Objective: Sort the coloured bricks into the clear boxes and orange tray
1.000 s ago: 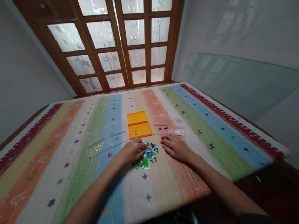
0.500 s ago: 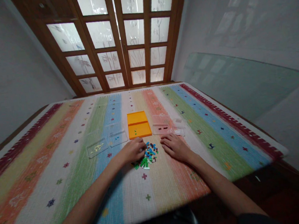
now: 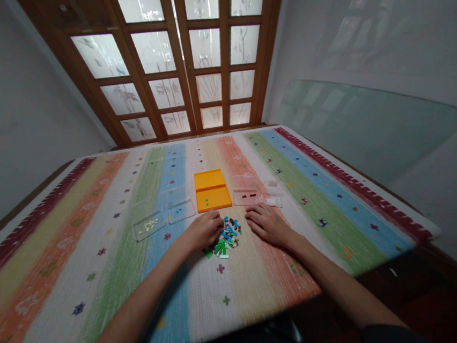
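A small heap of tiny coloured bricks (image 3: 225, 237) lies on the striped tablecloth (image 3: 102, 291) in front of me. My left hand (image 3: 204, 230) rests on the heap's left edge with its fingers curled down into the bricks; what they pinch is hidden. My right hand (image 3: 266, 223) lies flat on the cloth just right of the heap, fingers stretched out and holding nothing. Beyond the heap stands an open orange box (image 3: 211, 190) with a few small pieces inside.
Two clear trays (image 3: 148, 225) (image 3: 180, 210) sit left of the orange box, one with yellowish bits, one with blue bits. A clear pinkish box (image 3: 247, 196) and a small clear box (image 3: 273, 196) stand to its right. Wooden glazed doors (image 3: 185, 62) rise behind the table.
Almost nothing: both hands stay where they were, and the view has shifted very slightly.
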